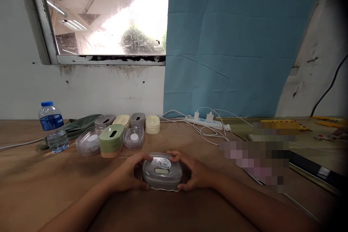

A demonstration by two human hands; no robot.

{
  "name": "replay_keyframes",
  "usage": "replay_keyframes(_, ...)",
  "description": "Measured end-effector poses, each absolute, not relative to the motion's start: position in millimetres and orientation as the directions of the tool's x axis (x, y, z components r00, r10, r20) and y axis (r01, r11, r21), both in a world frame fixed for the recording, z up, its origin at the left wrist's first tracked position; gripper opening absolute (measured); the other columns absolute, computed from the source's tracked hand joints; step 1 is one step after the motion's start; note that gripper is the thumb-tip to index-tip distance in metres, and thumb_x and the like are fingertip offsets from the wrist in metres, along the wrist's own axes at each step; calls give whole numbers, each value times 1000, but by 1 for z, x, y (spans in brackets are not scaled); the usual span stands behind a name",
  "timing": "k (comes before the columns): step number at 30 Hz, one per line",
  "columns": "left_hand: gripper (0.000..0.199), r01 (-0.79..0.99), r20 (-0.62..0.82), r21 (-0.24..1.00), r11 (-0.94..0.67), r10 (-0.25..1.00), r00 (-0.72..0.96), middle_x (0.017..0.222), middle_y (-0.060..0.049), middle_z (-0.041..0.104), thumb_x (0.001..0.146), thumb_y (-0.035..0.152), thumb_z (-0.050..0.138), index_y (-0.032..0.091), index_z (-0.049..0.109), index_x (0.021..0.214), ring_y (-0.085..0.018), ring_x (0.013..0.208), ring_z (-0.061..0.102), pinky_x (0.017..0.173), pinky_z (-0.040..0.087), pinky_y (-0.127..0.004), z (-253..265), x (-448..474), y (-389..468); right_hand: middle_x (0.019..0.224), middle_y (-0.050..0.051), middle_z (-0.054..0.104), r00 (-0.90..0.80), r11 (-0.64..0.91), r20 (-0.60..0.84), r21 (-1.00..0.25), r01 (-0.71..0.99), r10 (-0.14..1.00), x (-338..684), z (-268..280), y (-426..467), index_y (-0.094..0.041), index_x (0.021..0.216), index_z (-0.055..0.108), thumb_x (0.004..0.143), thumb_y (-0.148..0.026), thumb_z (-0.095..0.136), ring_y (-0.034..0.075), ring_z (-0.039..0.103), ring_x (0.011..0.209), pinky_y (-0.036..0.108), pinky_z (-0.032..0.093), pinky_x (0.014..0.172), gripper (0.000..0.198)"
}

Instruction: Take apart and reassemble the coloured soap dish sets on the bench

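Between my two hands sits a grey rounded box (162,176) with a clear plastic cover, a white printed sticker and a pale oblong slot on top. My left hand (132,174) grips its left side, fingers at the far edge and thumb at the near corner. Likewise, my right hand (193,171) wraps the right side with the thumb at the near right corner. A wavy pale edge shows beneath the box at the front. Behind it stand a green slotted box (111,139) with a peach base and a stack of clear covers (133,137).
More clear covers (91,140), grey boxes (137,119) and cream lids (152,124) line the back left. A water bottle (53,128) stands left of a dark green cloth (78,127). Along the wall lies a power strip (208,122) with white cables. A blurred patch covers items at right.
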State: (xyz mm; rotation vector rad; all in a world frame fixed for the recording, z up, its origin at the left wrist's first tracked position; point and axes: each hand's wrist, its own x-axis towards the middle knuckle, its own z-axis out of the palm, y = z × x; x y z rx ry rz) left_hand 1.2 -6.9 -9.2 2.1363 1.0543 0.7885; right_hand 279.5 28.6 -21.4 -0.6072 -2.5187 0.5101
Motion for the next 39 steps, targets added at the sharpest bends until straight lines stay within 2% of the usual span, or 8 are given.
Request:
replay_keyframes(7, 69, 467, 240, 720, -513, 816, 527, 118, -4, 46, 51, 26, 74, 25, 46, 114, -22, 105, 46, 89, 40, -34, -9, 0, -7, 131, 14, 32, -776, 810, 350, -485, 329, 525, 279, -19, 27, -20, 111, 37, 56, -36, 72, 24, 34, 120, 38, 30, 97, 67)
replay_keyframes(11, 69, 529, 280, 651, -544, 820, 499, 125, -5, 38, 56, 26, 70, 28, 43, 120, -25, 113, 39, 97, 32, -37, -10, 6, -8, 129, 13, 31, -777, 818, 353, -466, 337, 521, 281, -14, 26, -18, 109, 35, 51, -28, 71, 25, 31, 122, 36, 30, 97, 69)
replay_keyframes(13, 62, 557, 307, 626, -546, 829, 467, 126, -6, 36, 64, 24, 62, 28, 41, 122, -23, 109, 41, 94, 34, -34, -11, 9, -8, 128, 13, 33, -736, 793, 349, -449, 412, 580, 282, -13, 29, -18, 109, 36, 50, -28, 71, 25, 33, 120, 36, 31, 96, 69)
replay_keyframes(16, 50, 584, 310, 628, -515, 854, 418, 119, -6, 40, 70, 20, 53, 27, 44, 119, -16, 88, 50, 79, 43, -28, -12, 9, -7, 123, 14, 38, -574, 683, 370, -408, 606, 731, 291, -17, 44, -16, 112, 36, 53, -35, 69, 27, 39, 115, 39, 33, 95, 69)
replay_keyframes(21, 25, 630, 307, 623, -464, 886, 348, 103, -4, 46, 72, 22, 48, 20, 56, 95, -10, 66, 49, 63, 41, -24, -14, 3, -1, 119, 15, 43, -264, 407, 445, -263, 875, 856, 324, -28, 82, -15, 116, 36, 66, -44, 58, 30, 42, 111, 42, 35, 93, 61)
replay_keyframes(27, 18, 642, 300, 634, -430, 903, 308, 93, -3, 47, 71, 22, 49, 19, 58, 85, -10, 62, 45, 58, 38, -23, -15, 4, 1, 128, 19, 34, -190, 225, 469, -19, 974, 862, 344, -36, 108, -8, 122, 36, 74, -36, 50, 33, 39, 114, 41, 33, 94, 57)
replay_keyframes(34, 16, 635, 327, 635, -439, 898, 294, 89, -3, 49, 69, 19, 49, 18, 60, 80, -13, 68, 47, 62, 37, -24, -14, 5, 1, 126, 17, 38, -143, 175, 480, -22, 984, 866, 329, -37, 150, -20, 125, 36, 77, -29, 50, 35, 43, 108, 48, 34, 87, 51)
replay_keyframes(39, 15, 638, 321, 639, -430, 903, 287, 86, -3, 49, 70, 18, 49, 18, 62, 78, -14, 70, 48, 64, 37, -25, -14, 4, 2, 130, 20, 34, -51, 103, 488, -79, 992, 871, 325, -37, 187, -16, 123, 39, 78, -23, 49, 37, 40, 112, 49, 34, 87, 47)
